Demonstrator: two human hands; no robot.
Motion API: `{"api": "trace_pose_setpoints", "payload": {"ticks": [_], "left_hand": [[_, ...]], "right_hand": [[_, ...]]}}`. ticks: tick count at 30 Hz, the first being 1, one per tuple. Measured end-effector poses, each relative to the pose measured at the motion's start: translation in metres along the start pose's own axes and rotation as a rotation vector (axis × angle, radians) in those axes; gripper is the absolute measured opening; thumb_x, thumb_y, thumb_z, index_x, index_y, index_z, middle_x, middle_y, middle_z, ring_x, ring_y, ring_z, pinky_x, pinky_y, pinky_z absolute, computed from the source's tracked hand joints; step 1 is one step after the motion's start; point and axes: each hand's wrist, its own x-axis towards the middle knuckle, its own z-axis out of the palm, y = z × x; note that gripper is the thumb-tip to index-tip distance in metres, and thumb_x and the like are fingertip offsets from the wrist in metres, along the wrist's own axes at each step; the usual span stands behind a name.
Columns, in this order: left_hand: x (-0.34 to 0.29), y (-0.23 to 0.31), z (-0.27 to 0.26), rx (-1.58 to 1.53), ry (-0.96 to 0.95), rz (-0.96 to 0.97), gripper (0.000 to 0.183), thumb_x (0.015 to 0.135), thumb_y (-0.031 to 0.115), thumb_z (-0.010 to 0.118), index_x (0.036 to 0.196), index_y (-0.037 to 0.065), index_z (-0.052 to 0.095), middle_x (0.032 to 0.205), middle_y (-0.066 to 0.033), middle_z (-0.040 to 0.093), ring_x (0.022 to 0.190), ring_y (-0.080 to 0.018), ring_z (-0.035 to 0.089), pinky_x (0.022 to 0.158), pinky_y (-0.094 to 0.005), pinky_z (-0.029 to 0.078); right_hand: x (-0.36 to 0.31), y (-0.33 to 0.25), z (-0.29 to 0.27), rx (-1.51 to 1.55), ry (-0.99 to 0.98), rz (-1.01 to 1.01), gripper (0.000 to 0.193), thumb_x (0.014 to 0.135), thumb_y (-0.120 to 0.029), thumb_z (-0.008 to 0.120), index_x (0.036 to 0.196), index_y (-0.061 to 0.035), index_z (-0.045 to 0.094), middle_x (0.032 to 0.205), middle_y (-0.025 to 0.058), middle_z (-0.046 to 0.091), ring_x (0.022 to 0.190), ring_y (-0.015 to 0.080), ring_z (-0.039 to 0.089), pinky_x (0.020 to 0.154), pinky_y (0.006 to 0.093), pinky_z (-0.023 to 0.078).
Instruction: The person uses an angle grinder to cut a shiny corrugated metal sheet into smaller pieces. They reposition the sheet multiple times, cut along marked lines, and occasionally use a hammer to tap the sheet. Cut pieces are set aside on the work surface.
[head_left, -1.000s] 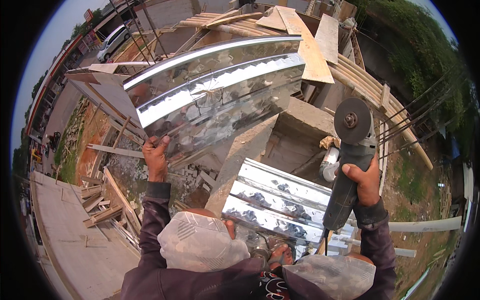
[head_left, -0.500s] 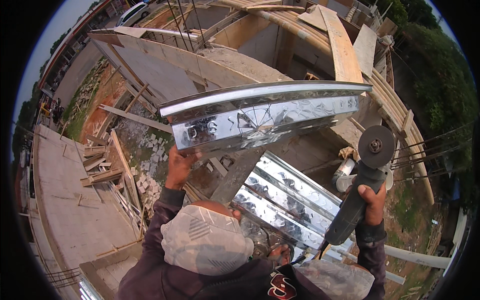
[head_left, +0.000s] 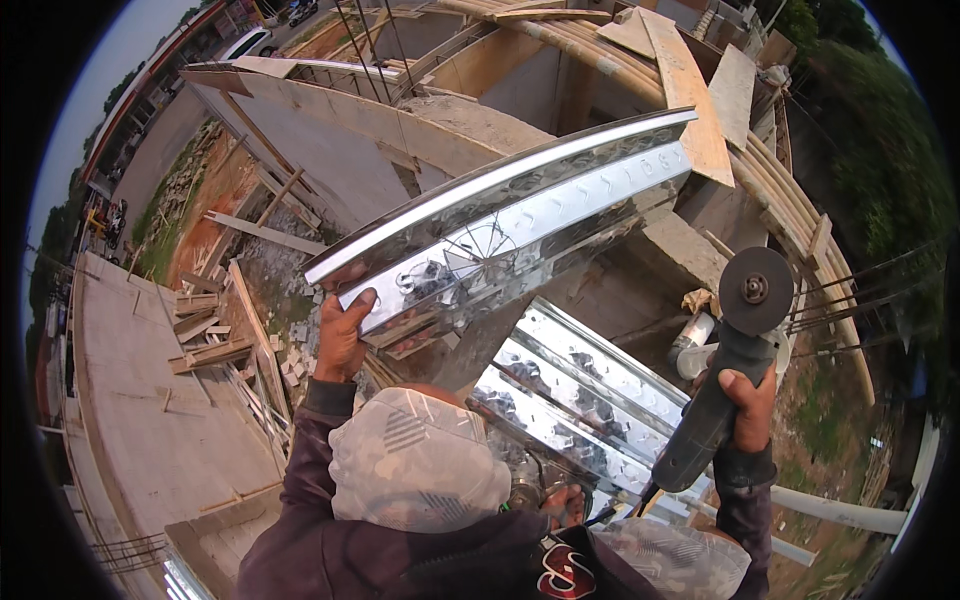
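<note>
My left hand (head_left: 343, 335) grips the near-left end of a long, shiny metal channel (head_left: 570, 205), thumb over its edge. The channel slants up and away to the right, its far end raised, with a cut or drawn pattern of radiating lines on its face. In my right hand (head_left: 750, 405) is a dark angle grinder (head_left: 712, 415), held upright by its body, with its round disc (head_left: 757, 291) at the top, apart from the channel. Several similar metal channels (head_left: 585, 390) lie side by side below, near my foot (head_left: 565, 507).
Bamboo poles and planks (head_left: 685, 100) lie across walls at the back right. Scrap timber (head_left: 210, 350) and rubble lie to the left, beside a pale concrete slab (head_left: 150, 390). Thin steel bars (head_left: 860, 310) stick out at right. A white container (head_left: 695, 340) stands behind the grinder.
The metal channel has tilted: its far end rose and moved left, while its held end came slightly lower left. My left thumb now shows on its edge. The grinder has hardly moved.
</note>
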Motion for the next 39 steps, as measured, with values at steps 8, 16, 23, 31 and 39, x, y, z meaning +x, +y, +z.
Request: {"api": "trace_pose_setpoints", "payload": {"ticks": [8,16,23,31,39], "left_hand": [[-0.019,-0.009,0.001,0.049,0.049,-0.061,0.045,0.086,0.002,0.077,0.128,0.002,0.062,0.122,-0.0063,0.067,0.114,-0.0202,0.062,0.098,-0.0334,0.049],[-0.039,-0.021,0.014,0.086,0.112,-0.018,0.016,0.09,0.004,0.073,0.106,0.004,0.071,0.099,-0.0025,0.069,0.091,-0.0143,0.063,0.081,-0.0297,0.05],[-0.048,-0.03,0.02,0.045,0.242,-0.115,0.022,0.087,0.005,0.079,0.108,0.005,0.071,0.097,-0.0021,0.069,0.089,-0.0137,0.064,0.081,-0.0293,0.05],[-0.058,-0.028,0.035,0.066,0.344,-0.166,0.028,0.086,0.009,0.081,0.112,0.006,0.07,0.099,-0.0011,0.07,0.091,-0.0148,0.065,0.073,-0.0319,0.055],[-0.068,-0.024,0.042,0.073,0.315,-0.1,0.026,0.089,0.011,0.081,0.111,0.008,0.068,0.096,0.0011,0.067,0.085,-0.0119,0.06,0.072,-0.0289,0.053]], "right_hand": [[0.013,0.005,0.031,-0.207,-0.186,0.087,0.068,0.073,-0.008,0.079,0.13,-0.0026,0.043,0.106,0.0112,0.063,0.088,0.0203,0.066,0.078,0.0352,0.058],[0.027,0.027,0.079,-0.375,-0.379,0.089,0.08,0.07,-0.01,0.084,0.136,0.0006,0.04,0.115,0.0114,0.06,0.102,0.0194,0.061,0.089,0.035,0.052],[0.017,0.039,0.101,-0.357,-0.409,0.151,0.083,0.07,-0.011,0.084,0.138,0.0016,0.037,0.115,0.0136,0.06,0.102,0.0202,0.061,0.088,0.0349,0.053],[0.007,0.056,0.121,-0.294,-0.334,0.109,0.073,0.071,-0.007,0.083,0.132,-0.002,0.043,0.111,0.0081,0.059,0.097,0.0162,0.059,0.084,0.0331,0.052],[0.012,0.054,0.123,-0.351,-0.362,0.168,0.087,0.07,-0.009,0.082,0.143,0.0032,0.035,0.119,0.0137,0.058,0.107,0.0207,0.059,0.094,0.0342,0.05]]}}
